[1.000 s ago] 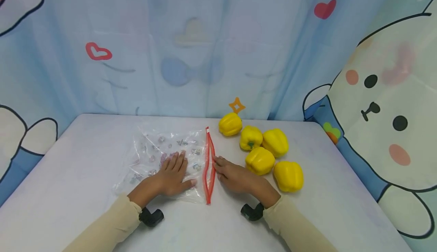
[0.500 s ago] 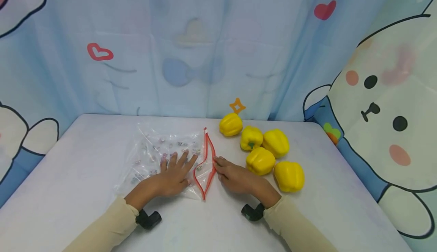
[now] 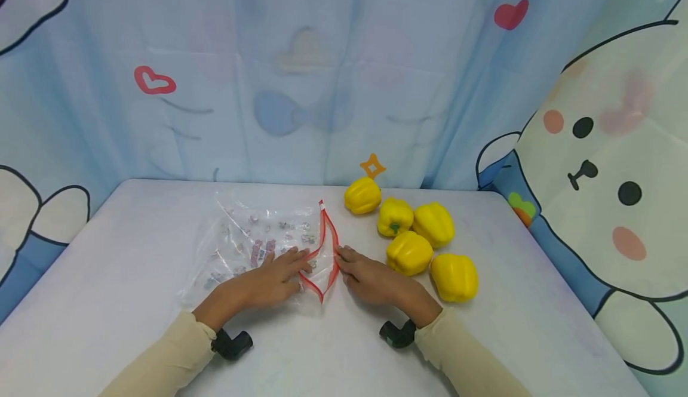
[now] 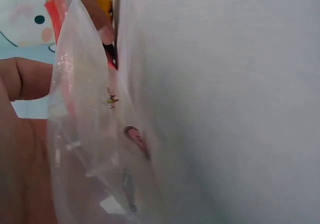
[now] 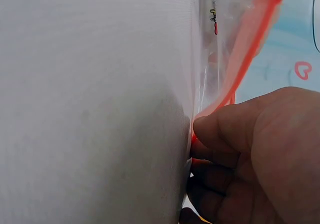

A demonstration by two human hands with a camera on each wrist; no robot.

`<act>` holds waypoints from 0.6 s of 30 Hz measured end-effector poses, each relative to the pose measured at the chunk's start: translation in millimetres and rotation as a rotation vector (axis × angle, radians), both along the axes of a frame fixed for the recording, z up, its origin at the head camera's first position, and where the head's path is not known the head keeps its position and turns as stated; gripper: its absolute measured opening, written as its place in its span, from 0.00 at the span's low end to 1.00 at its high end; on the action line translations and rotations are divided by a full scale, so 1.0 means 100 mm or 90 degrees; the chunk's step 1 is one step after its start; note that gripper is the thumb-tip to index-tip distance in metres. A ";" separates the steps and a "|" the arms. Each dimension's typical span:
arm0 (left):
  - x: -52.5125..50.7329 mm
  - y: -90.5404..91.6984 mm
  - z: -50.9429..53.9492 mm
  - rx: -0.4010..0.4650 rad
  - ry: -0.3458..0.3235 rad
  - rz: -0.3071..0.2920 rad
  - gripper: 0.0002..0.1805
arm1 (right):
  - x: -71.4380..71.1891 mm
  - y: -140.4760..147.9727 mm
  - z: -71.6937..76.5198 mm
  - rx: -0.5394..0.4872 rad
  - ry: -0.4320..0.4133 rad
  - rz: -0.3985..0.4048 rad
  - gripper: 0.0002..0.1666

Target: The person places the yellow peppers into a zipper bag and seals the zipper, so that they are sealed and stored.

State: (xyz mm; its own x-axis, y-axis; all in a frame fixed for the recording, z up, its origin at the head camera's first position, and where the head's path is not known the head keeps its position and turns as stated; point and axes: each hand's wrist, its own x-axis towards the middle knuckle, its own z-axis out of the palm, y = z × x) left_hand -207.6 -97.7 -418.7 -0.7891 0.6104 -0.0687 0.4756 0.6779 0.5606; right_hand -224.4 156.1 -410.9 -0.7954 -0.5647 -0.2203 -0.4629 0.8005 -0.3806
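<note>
A clear zip bag [image 3: 242, 230] with a red zip strip and small printed pictures lies left of centre on the white table [image 3: 123, 236]. Its mouth gapes to the right, the near end of the strip bowed apart. My left hand [image 3: 274, 280] rests on the upper layer beside the mouth, fingers fairly straight and reaching the red strip. In the left wrist view, the raised layer of the bag [image 4: 85, 124] covers part of that hand. My right hand [image 3: 371, 277] pinches the right edge of the red strip [image 5: 247, 63] low against the table, between thumb and fingers.
Several yellow bell peppers stand in a group right of the bag, the closest pepper [image 3: 454, 277] just beyond my right wrist. Behind the table hangs a light blue curtain [image 3: 322, 86] with cartoon prints.
My left hand has turned and slid right from the middle of the bag to its mouth. The red strip has spread apart at the near end. My right hand has stayed in place.
</note>
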 end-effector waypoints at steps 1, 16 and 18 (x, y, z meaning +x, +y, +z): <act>-0.01 0.01 0.01 0.008 -0.006 0.008 0.24 | 0.00 0.01 0.00 0.001 0.001 0.001 0.33; 0.02 0.16 -0.02 -0.003 -0.029 0.059 0.29 | 0.02 0.00 0.01 0.000 0.009 0.006 0.33; 0.03 0.16 -0.03 0.001 -0.027 0.058 0.32 | 0.02 -0.01 0.00 0.004 0.009 0.000 0.33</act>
